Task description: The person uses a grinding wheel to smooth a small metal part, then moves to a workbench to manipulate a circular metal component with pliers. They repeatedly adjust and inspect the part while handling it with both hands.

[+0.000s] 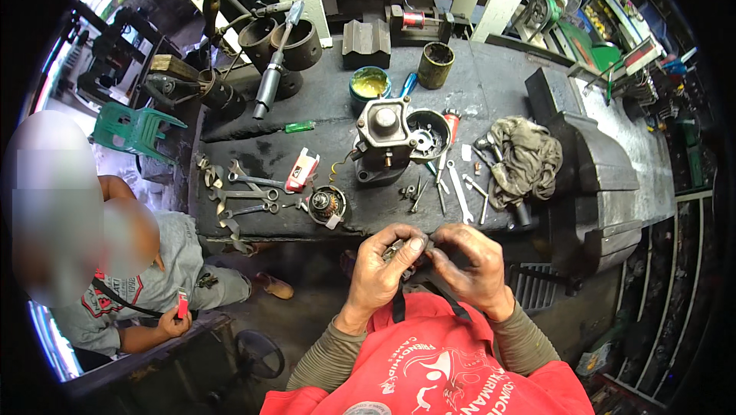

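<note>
Just off the bench's [491, 77] front edge, the left hand [387, 261] gripped a small metal part [392, 249], seemingly steadying it for the right hand [469, 263], whose fingertips pinched closed, on what I couldn't tell; wrenches [249, 194] lay near the front-left corner, probably for reach.

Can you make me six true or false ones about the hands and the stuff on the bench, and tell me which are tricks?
1. The left hand and right hand are close together, at a small metal part. True.
2. The hands wear thick gloves. False: they are bare.
3. A crumpled cloth lies on the workbench. True.
4. The cloth is bright pink. False: it is a dull greyish green.
5. An open tub with yellowish stuff inside stands on the workbench. True.
6. The tub is to the right of the cloth. False: it is to the left of it.
</note>
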